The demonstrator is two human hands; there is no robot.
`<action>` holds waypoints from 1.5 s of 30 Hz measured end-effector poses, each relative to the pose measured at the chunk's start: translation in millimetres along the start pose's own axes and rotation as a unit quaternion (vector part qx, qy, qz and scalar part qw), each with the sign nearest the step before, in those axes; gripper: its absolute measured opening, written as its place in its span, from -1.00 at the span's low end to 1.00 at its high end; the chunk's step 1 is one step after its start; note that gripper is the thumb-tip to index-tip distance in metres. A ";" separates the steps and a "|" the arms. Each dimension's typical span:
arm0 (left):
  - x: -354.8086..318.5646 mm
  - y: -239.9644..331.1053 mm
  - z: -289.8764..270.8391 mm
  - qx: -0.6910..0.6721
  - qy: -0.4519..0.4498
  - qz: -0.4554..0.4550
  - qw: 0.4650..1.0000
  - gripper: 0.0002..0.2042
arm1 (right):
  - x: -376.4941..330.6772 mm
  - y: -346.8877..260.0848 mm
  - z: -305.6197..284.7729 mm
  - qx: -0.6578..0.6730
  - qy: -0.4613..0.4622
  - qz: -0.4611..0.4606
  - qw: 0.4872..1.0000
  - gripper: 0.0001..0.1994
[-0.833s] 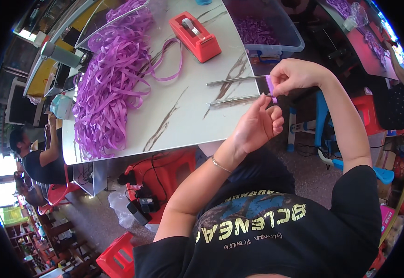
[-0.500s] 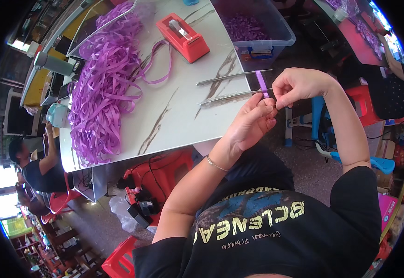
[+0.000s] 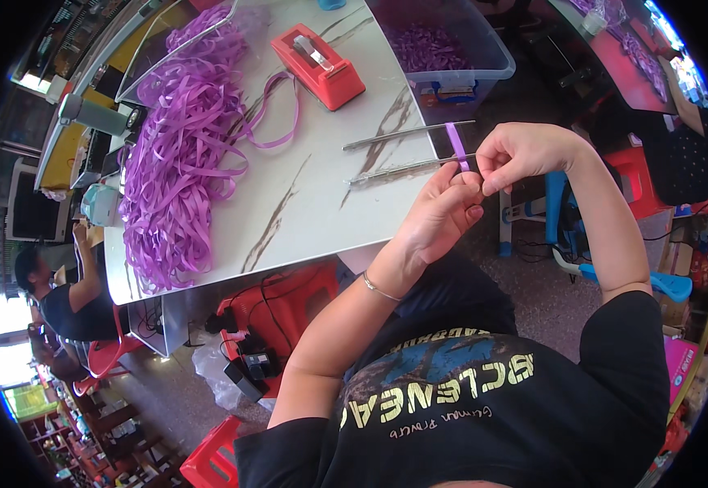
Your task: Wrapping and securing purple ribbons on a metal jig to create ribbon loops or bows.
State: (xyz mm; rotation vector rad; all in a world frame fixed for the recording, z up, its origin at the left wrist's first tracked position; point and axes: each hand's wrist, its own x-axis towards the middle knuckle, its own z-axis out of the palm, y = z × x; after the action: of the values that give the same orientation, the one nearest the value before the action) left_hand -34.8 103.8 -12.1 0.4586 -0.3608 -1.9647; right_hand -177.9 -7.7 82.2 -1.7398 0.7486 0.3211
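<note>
While pinched together at the white marble-patterned bench [image 3: 305, 203] edge, left hand [image 3: 439, 215] and right hand [image 3: 525, 154] fingers grasping short purple ribbon strip [image 3: 456, 146] across two thin metal rods [image 3: 403, 150].

The widest free stretch is the bare marble tabletop [image 3: 305, 195] in the middle of the frame, between the heap of purple ribbon [image 3: 179, 163] on the left and two thin metal rods [image 3: 407, 150] right of centre. The heap blocks the whole left side of the table, with a loose loop trailing toward a red tape dispenser [image 3: 317, 55] at upper centre. A clear plastic bin [image 3: 451, 45] closes off the upper right. The rods jut past the table's right edge, where both hands [image 3: 484, 179] crowd around them.
</note>
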 end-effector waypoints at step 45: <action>0.0 1.9 1.0 -0.093 -0.020 -0.013 0.995 -0.76 | 52.1 -4.0 -30.0 -0.205 0.112 0.006 0.972 -0.81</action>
State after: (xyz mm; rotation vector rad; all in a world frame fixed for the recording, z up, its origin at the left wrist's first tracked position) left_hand -33.8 103.0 -10.4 0.3045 -0.1950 -2.0125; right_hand -140.8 -51.8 64.8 -2.1893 0.9014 0.3059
